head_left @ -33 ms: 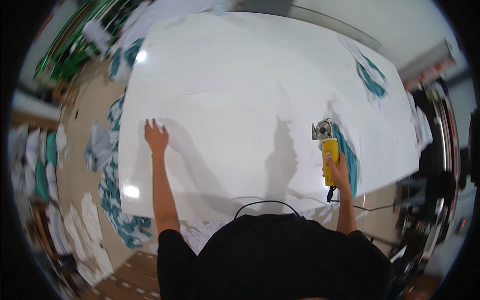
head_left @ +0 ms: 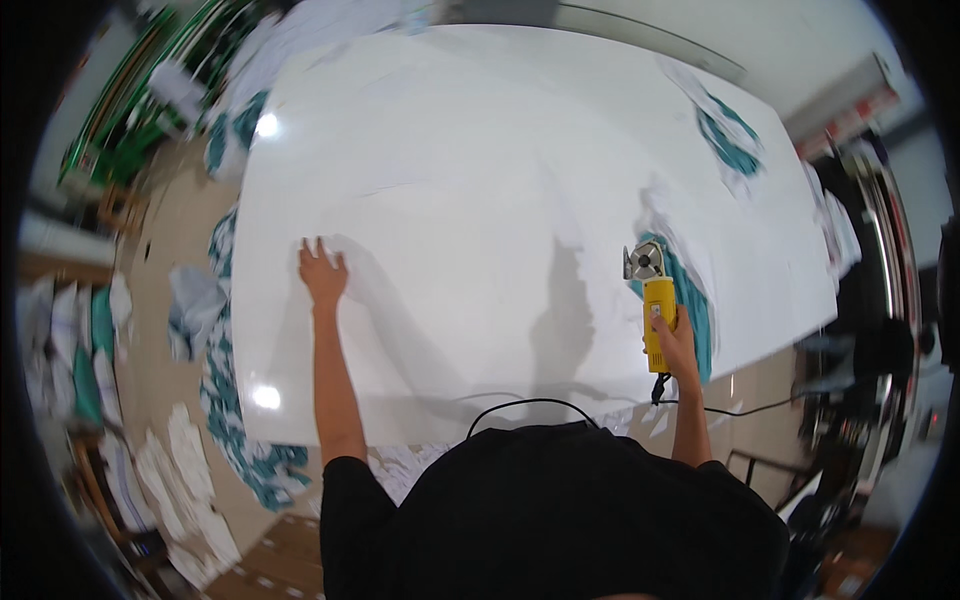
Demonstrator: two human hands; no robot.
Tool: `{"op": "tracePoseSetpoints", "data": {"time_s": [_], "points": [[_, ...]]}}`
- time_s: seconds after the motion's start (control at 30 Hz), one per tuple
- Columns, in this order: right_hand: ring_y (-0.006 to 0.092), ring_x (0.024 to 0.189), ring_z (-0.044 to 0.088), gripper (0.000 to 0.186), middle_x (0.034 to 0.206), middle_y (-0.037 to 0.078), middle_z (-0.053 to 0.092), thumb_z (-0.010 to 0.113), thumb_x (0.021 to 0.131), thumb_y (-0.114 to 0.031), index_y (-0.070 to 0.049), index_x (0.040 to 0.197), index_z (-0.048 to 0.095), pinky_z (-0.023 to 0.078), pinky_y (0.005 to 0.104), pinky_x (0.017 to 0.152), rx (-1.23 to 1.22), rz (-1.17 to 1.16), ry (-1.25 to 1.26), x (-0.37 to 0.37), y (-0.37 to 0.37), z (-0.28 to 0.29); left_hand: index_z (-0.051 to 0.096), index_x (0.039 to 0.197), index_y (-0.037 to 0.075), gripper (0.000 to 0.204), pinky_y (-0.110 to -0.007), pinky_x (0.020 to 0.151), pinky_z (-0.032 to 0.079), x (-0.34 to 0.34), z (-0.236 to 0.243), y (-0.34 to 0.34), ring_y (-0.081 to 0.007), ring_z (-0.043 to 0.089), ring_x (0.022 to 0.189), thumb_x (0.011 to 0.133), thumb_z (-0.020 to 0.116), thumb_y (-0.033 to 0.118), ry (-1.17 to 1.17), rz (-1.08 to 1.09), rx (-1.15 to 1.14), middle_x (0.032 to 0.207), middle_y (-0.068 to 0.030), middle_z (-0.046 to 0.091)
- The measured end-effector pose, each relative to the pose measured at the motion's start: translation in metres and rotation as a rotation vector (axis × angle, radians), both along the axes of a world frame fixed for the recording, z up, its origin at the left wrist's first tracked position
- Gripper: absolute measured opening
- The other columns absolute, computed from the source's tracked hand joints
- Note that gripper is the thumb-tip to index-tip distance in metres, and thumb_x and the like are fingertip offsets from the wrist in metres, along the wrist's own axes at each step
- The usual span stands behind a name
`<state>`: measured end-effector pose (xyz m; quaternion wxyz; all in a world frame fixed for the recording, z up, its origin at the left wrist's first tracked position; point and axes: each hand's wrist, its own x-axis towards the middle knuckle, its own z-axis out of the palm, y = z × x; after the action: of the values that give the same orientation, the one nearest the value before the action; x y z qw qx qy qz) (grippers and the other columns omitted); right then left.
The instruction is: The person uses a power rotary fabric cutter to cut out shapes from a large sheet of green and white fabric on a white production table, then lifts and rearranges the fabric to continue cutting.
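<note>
A large white sheet of fabric (head_left: 480,180) covers a wide table. My left hand (head_left: 322,272) lies flat on it at the left, fingers spread, holding nothing. My right hand (head_left: 676,342) grips the yellow handle of an electric rotary cutter (head_left: 657,303) near the table's right front edge. Its round metal blade (head_left: 643,262) points away from me and sits at the edge of a teal-and-white fabric piece (head_left: 695,300). A black cord (head_left: 540,403) runs from the cutter along the near edge in front of my body.
More teal-and-white cut pieces (head_left: 730,135) lie at the far right of the table. Fabric scraps and stacks (head_left: 215,340) cover the floor on the left. A dark metal frame (head_left: 880,250) stands at the right.
</note>
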<state>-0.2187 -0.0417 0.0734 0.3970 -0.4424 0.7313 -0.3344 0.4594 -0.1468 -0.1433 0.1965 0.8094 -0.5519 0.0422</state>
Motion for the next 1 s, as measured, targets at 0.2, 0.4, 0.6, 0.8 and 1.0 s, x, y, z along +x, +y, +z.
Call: {"op": "tracePoseSetpoints", "data": {"time_s": [0.2,0.4,0.6,0.8,1.0], "points": [[0.0194,0.06,0.065,0.039,0.086,0.012,0.061,0.068,0.095,-0.026,0.002,0.114,0.049,0.057,0.0349,0.05,-0.014,-0.355,-0.102,-0.077,0.099,-0.029,0.041,0.157,0.02,0.09,-0.083,0.109,0.001,-0.319,0.013,-0.089,-0.058,0.008,0.151,0.088,0.055,0.076,0.085,-0.329,0.137,0.165,-0.0293,0.019],[0.0213,0.065,0.067,0.042,0.088,0.012,0.062,0.066,0.098,-0.031,0.0,0.12,0.048,0.058,0.0352,0.053,-0.021,-0.539,-0.03,-0.144,0.186,-0.061,0.061,0.133,0.005,0.045,-0.059,0.116,0.029,-0.518,0.054,0.013,-0.0517,0.037,0.139,0.095,0.06,0.03,0.203,-0.908,0.404,0.145,-0.0305,0.046],[0.0207,0.065,0.066,0.039,0.09,0.012,0.061,0.066,0.097,-0.025,0.002,0.118,0.049,0.058,0.0354,0.052,-0.037,-0.717,-0.158,-0.204,0.191,-0.068,0.069,0.116,-0.001,0.03,-0.041,0.098,0.05,-0.59,0.102,0.09,-0.0337,0.067,0.108,0.09,0.066,0.014,0.875,-1.665,1.285,0.109,-0.0196,0.073],[0.0203,0.064,0.066,0.04,0.091,0.013,0.062,0.065,0.098,-0.026,0.003,0.121,0.049,0.058,0.0357,0.052,-0.044,-0.646,-0.113,-0.251,0.147,-0.077,0.06,0.134,0.009,0.046,-0.047,0.106,0.045,-0.728,0.067,-0.03,-0.0348,0.056,0.127,0.092,0.065,0.025,0.539,-1.47,0.312,0.133,-0.0147,0.061],[0.0211,0.067,0.067,0.038,0.093,0.013,0.062,0.063,0.1,-0.027,-0.001,0.123,0.047,0.059,0.0354,0.055,-0.04,-0.589,-0.175,-0.25,0.116,-0.054,0.053,0.147,0.015,0.086,-0.055,0.12,0.029,-0.696,0.067,-0.172,-0.0362,0.033,0.15,0.089,0.05,0.078,0.205,-1.029,0.264,0.156,-0.0135,0.047]]}}
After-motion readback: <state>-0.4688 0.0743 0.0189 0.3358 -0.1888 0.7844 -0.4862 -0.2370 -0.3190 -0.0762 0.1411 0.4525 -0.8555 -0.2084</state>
